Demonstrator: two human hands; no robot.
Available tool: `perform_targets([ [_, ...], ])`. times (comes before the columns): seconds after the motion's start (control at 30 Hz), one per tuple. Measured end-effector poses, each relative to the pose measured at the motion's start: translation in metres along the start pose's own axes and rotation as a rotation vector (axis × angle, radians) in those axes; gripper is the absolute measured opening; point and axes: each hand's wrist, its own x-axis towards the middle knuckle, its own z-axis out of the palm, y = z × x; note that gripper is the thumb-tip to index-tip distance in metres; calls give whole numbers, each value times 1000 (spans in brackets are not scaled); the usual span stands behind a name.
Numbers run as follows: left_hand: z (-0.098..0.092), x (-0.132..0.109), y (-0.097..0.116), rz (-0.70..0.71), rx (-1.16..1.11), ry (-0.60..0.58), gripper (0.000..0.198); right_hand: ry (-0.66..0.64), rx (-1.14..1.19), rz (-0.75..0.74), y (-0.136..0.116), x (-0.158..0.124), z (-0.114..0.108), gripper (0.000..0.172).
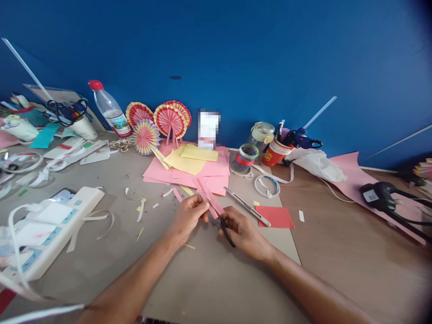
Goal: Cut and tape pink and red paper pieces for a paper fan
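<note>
My left hand pinches the near end of a long pink paper strip that slants up and away from me. Just to its right, my right hand is closed around small black-handled scissors, whose blades meet the strip near its lower end. Both hands hover low over the grey board in the middle of the table. Behind the strip lies a stack of pink and yellow paper sheets.
Folded paper fans and a water bottle stand by the blue wall. A utility knife, a red paper piece, tape rolls, a cup of pens, a glue gun and a white power strip surround the hands.
</note>
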Motion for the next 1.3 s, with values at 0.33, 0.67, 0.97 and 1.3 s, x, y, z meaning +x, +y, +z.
perform_targets([
  [0.33,-2,0,0,4,10,-3,25,-2,43,45,-5,0,2,19],
  [0.67,-4,0,0,2,22,-22,24,16,-12,-4,3,1,-1,18],
  [0.97,-5,1,0,9,30,-15,25,24,14,9,5,2,-1,18],
  [1.3,-5,0,4,-2,27,6,22,-13,117,61,1,1,1,21],
])
